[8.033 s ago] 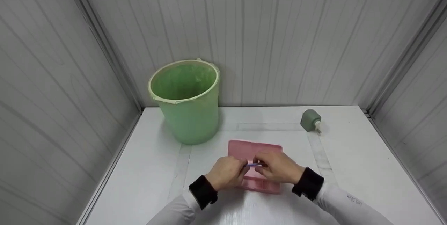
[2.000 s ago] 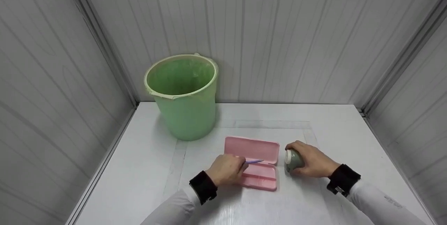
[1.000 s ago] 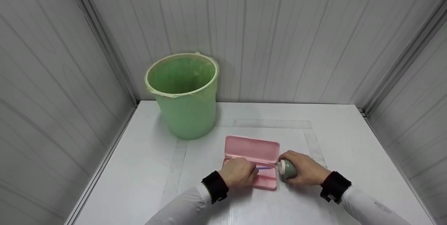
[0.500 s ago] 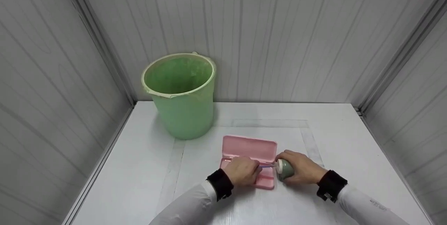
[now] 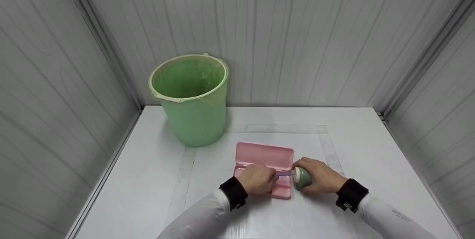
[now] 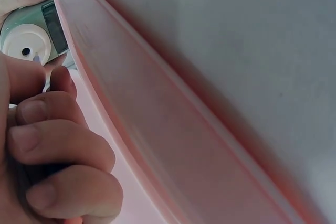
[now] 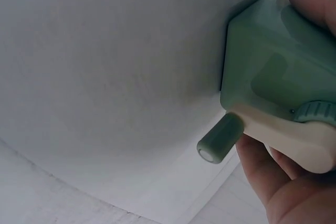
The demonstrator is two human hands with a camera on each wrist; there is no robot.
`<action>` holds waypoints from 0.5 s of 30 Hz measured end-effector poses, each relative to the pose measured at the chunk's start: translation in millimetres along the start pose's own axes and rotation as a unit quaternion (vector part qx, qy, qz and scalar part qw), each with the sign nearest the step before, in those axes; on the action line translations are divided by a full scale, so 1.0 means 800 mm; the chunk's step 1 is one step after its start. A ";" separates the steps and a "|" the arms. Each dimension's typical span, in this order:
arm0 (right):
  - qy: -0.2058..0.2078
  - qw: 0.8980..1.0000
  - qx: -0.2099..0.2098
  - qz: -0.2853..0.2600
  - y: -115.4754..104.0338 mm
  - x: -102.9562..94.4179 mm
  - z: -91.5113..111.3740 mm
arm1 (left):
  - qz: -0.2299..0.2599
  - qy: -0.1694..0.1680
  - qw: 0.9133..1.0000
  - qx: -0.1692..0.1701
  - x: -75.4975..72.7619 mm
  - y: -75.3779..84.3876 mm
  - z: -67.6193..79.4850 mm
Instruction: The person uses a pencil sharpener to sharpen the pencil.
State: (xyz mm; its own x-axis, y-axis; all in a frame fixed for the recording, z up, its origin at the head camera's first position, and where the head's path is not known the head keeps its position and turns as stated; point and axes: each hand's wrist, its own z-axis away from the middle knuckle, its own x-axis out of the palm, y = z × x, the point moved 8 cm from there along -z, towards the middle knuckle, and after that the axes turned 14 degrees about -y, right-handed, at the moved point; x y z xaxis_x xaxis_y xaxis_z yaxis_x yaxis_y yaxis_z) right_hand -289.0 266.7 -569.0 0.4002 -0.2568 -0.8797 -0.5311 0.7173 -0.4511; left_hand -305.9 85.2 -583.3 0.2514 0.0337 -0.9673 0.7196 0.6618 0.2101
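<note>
The left hand (image 5: 258, 180) pinches a purple pencil (image 5: 284, 174) with its fingers curled, above the near half of the pink case (image 5: 264, 155), which lies open on the white tabletop (image 5: 352, 131) with its lid folded back on the far side. The right hand (image 5: 322, 176) is clamped round the green sharpener (image 5: 305, 177), just right of the case, its pale round face turned toward the pencil. In the left wrist view the pencil's tip shows just beside the dark hole (image 6: 26, 52) in that face (whether it touches, I cannot tell). The hands are near each other but apart, with the pencil bridging the gap. The right wrist view shows the sharpener's cream crank (image 7: 289, 135) and its green knob (image 7: 223, 137). A green bucket (image 5: 196, 120) stands upright behind the case, to the left, near the grey panelled wall (image 5: 256, 38). Both wrists wear black bands (image 5: 233, 193) over white sleeves (image 5: 202, 216).
</note>
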 end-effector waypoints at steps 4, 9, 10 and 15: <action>0.001 1.000 0.003 0.004 0.002 -0.002 0.000 | -0.001 0.002 1.000 0.016 -0.004 0.003 -0.002; 0.005 1.000 0.006 0.010 0.003 -0.002 0.000 | 0.000 -0.009 1.000 0.027 -0.005 0.011 -0.008; 0.006 1.000 0.005 0.012 0.002 -0.002 0.000 | -0.002 -0.009 1.000 0.029 -0.004 0.013 -0.009; 0.014 1.000 0.011 0.000 0.002 0.001 0.000 | -0.011 -0.005 0.999 0.033 -0.004 0.021 -0.014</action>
State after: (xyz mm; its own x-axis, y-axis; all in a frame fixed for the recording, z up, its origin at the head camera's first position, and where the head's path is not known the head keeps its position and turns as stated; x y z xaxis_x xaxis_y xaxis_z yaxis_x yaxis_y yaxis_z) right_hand -289.3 267.6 -570.6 0.3791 -0.2746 -0.8837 -0.5145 0.7312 -0.4479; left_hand -301.9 104.4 -578.0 0.2411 0.0108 -0.9704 0.7662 0.6116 0.1972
